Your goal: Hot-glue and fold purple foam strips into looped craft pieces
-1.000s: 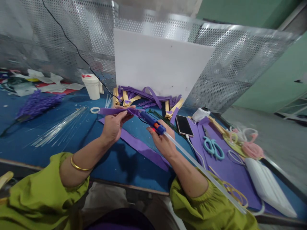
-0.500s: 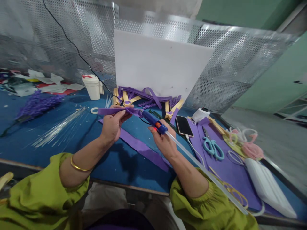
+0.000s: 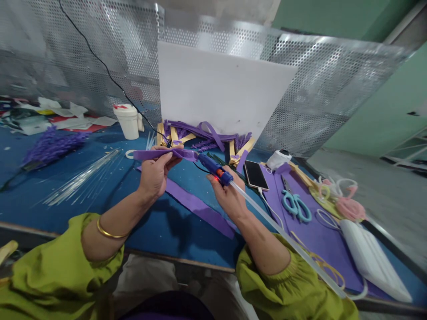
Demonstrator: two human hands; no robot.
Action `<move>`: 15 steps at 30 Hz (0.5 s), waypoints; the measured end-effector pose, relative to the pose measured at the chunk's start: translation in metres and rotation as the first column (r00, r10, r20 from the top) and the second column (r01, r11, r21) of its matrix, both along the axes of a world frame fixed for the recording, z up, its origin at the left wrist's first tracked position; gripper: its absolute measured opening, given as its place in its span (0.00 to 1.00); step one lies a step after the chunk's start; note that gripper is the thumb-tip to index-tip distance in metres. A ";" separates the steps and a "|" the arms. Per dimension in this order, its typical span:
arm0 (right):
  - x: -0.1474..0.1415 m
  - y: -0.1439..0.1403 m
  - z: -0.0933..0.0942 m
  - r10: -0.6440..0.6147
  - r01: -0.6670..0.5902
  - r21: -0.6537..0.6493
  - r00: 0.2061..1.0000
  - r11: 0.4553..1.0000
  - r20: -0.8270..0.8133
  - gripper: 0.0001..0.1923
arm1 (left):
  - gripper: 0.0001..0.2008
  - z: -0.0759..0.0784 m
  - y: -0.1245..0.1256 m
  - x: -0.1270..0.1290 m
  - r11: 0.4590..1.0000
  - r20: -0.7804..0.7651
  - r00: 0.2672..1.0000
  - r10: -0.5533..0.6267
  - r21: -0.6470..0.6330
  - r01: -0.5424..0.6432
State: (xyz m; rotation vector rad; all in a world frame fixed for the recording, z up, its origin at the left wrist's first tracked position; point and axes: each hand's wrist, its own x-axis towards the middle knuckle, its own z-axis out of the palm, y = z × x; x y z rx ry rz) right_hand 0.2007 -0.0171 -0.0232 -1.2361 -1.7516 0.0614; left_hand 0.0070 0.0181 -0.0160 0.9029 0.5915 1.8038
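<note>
Between the thumb and fingers of my left hand (image 3: 155, 173) is a folded purple ribbon (image 3: 145, 154), pinched near its middle. Its right end reaches the nozzle of a blue glue gun (image 3: 211, 166); whether the two touch I cannot tell. My right hand (image 3: 230, 193) is wrapped round the glue gun, whose red light glows near the thumb. A long clear glue stick (image 3: 267, 218) runs out of the back of the gun over my right forearm. Below the hands, a second purple strip (image 3: 200, 209) lies slantwise on the blue table (image 3: 143, 242).
Clear thin sticks (image 3: 83, 180), a purple lavender bunch (image 3: 55, 144) and a white cup-shaped bin (image 3: 127, 122) stand left. Behind lie purple ribbons and gold bows. On the right are a phone (image 3: 256, 174), blue-handled scissors (image 3: 296, 205) and a white power strip (image 3: 375, 260). A black cord hangs down.
The held ribbon has shifted very slightly left, and its right end near the nozzle looks flatter. Both hands keep their grip; the rest of the table is unchanged.
</note>
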 end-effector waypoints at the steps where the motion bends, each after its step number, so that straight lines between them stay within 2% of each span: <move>1: 0.000 0.000 0.000 -0.002 0.002 0.001 1.000 1.000 0.004 0.18 | 0.08 0.000 0.000 0.000 1.000 0.002 1.000 -0.001 0.002 0.001; 15: 0.001 0.001 -0.001 -0.017 0.017 0.026 1.000 1.000 0.014 0.18 | 0.09 0.003 0.000 0.000 0.999 0.035 0.999 0.029 0.021 -0.030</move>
